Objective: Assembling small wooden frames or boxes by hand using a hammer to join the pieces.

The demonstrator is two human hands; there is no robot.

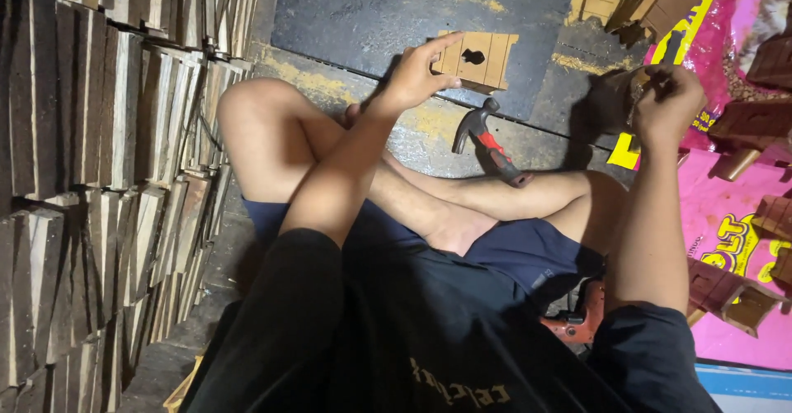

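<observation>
Wooden panel (478, 56) on the far floor (363, 17), hammer (488, 143) just nearer.
Left hand (417, 73), grip apart, fingertips touch the panel's left edge; right hand (668, 103) at right, grip curled together on something small I cannot make out.

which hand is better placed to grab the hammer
Probably the left. The left hand is open at the slatted wooden panel, just above the hammer on the floor. The right hand is closed around something small, off by the pink sheet.
</observation>
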